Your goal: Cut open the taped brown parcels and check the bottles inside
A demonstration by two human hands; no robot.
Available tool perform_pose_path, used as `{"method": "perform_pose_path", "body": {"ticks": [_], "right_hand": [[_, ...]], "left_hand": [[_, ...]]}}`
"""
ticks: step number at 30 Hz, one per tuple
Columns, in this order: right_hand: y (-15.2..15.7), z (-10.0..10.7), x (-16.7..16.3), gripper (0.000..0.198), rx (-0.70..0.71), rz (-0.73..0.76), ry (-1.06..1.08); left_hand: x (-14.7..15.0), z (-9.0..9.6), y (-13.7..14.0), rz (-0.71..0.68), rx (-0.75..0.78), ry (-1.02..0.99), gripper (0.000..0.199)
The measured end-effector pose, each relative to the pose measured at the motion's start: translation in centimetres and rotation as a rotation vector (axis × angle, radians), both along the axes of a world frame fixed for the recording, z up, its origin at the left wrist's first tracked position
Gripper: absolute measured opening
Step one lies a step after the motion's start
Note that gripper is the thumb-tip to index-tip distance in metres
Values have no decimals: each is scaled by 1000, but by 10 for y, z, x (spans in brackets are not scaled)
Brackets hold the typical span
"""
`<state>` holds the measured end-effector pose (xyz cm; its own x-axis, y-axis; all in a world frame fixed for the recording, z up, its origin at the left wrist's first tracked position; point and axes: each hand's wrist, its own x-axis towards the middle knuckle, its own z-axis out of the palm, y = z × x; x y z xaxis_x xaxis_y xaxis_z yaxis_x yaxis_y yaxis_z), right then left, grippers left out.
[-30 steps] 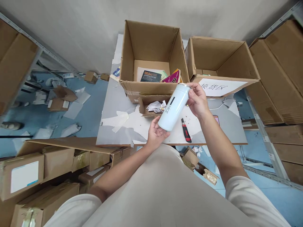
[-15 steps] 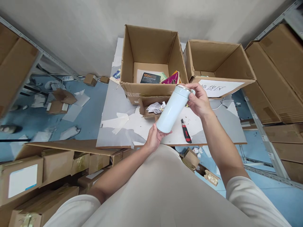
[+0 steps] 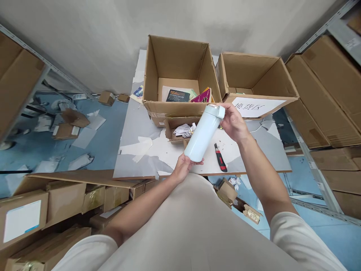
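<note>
A pale blue insulated bottle is held tilted above the table, its capped end up and to the right. My left hand supports the bottom end, fingers curled beneath it. At the cap, my right hand grips the side with thumb and fingers, partly hidden by the bottle. Below and right of the bottle lies a red and black box cutter on the table. Behind the bottle, a small open carton holds crumpled paper.
A large open box with several books stands at the table's back. Right of it is another open box with a handwritten sign. Cartons fill shelves on both sides. Scraps and boxes litter the blue floor.
The bottle has turned about its long axis, so a squarish tab on its cap now shows at the right. Both hands still hold it, and the view has shifted slightly.
</note>
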<state>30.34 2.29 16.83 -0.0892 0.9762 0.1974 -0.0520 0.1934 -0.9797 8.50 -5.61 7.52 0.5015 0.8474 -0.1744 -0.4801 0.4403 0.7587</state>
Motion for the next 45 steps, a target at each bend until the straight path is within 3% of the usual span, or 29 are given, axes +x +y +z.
{"method": "perform_pose_path", "body": {"ticks": [6,12,15,18,20,23,25,32,35,41,45], "right_hand": [[-3,4,2,46,-32,39,-21],[4,-10,0,40,45,-144,-80],[2,-13,6,39,92,-250,-124],[-6,-18,16,39,163,-386,-173],[-15,-26,20,39,186,-456,-209],[-26,-44,20,37,173,-513,-228],[-32,-56,16,35,162,-538,-229],[-52,-80,-5,32,163,-591,-386],[-66,-77,-11,40,160,-503,-561],[-75,-62,-11,50,257,9,-948],[-71,-66,-18,47,225,195,-1193]], "left_hand": [[0,1,-3,-49,-79,-1,90],[0,-8,7,-83,-106,171,89],[-11,-19,17,-33,77,356,86],[-24,-33,28,146,391,689,64],[-27,-42,35,192,548,872,74],[-23,-52,47,118,676,957,95],[-18,-56,55,62,744,973,99],[-15,-65,57,-32,913,1095,63],[-20,-69,49,-43,960,1082,57],[-27,-75,39,-88,1044,1085,55],[-28,-78,32,-78,1058,1075,53]]}}
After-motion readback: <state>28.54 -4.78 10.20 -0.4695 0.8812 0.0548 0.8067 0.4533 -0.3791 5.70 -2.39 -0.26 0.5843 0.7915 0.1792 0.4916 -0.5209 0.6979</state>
